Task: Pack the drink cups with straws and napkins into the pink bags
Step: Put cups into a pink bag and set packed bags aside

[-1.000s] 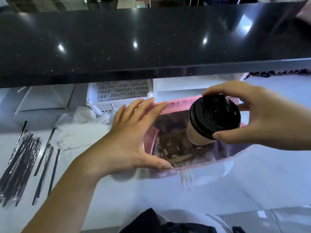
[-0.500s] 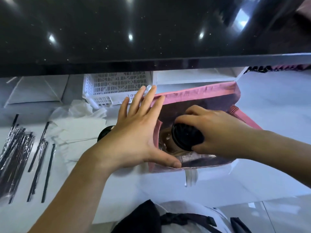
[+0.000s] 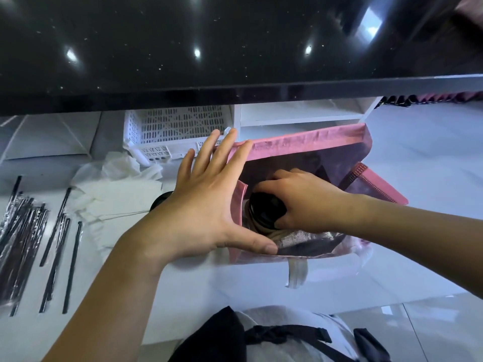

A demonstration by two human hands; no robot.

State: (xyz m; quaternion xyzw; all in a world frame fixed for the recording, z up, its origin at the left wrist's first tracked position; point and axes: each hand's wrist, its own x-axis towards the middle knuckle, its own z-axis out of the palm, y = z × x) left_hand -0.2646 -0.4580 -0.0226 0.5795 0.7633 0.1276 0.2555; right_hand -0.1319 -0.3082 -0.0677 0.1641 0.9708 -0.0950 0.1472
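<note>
A pink bag [image 3: 300,143] stands open on the white counter, mouth toward me. My right hand [image 3: 303,202] reaches down inside it, fingers closed around the black lid of a drink cup [image 3: 264,209] set low in the bag. My left hand [image 3: 206,205] lies flat against the bag's left edge, fingers spread and thumb along the near rim, holding the mouth apart. Wrapped black straws [image 3: 23,239] lie in a loose pile at the far left. White napkins [image 3: 115,189] sit crumpled between the straws and the bag. A second dark lid [image 3: 160,201] peeks out behind my left hand.
A white slotted plastic basket [image 3: 175,131] stands behind the napkins, under a black glossy counter overhang [image 3: 235,48]. A white shelf unit [image 3: 305,113] is behind the bag. More pink bags [image 3: 439,96] lie at the far right. A clear tape strip [image 3: 296,273] hangs off the near edge.
My right hand has lowered the cup from above the bag's mouth down into the bag. My left hand stayed on the bag's left edge, shifting slightly.
</note>
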